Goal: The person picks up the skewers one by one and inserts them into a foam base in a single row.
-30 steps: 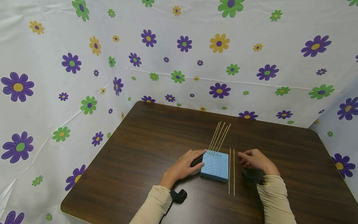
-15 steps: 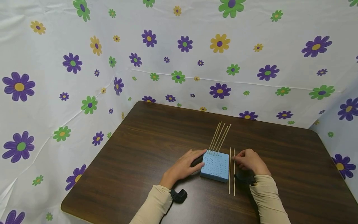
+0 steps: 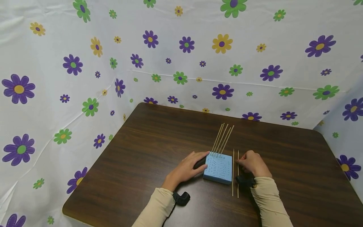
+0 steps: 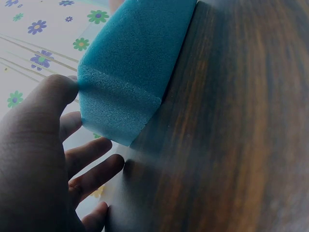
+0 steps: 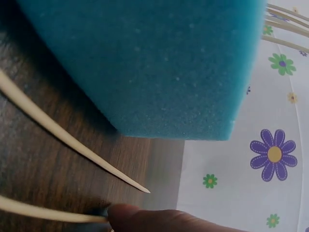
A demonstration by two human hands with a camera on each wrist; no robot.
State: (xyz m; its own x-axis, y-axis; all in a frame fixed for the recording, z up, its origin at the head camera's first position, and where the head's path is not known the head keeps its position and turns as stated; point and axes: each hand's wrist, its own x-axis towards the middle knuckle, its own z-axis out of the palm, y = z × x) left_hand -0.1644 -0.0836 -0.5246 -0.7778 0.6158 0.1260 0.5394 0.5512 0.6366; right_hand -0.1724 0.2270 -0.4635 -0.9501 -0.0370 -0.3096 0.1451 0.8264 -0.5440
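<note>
A blue foam block (image 3: 217, 168), dotted with small holes on top, sits on the brown table. Several thin wooden sticks (image 3: 219, 135) stand in its back edge, leaning slightly right. My left hand (image 3: 181, 168) rests against the block's left side, thumb touching its edge and fingers loosely spread in the left wrist view. Two pointed wooden skewers lie side by side right of the block: a nearer skewer (image 3: 233, 186) and an outer skewer (image 3: 238, 189). My right hand (image 3: 253, 164) pinches the outer one; in the right wrist view a fingertip (image 5: 123, 215) covers part of it.
The dark wood-grain table (image 3: 153, 138) has rounded corners. A white flowered cloth (image 3: 187, 63) hangs behind it and along the sides. Black wrist cameras, one at the left wrist (image 3: 181, 198) and one at the right (image 3: 245, 181), sit close to the tabletop.
My right hand has come left from beside the skewers to the outer one and taken it between the fingertips. That skewer has shifted very slightly right. The left hand and block stay put.
</note>
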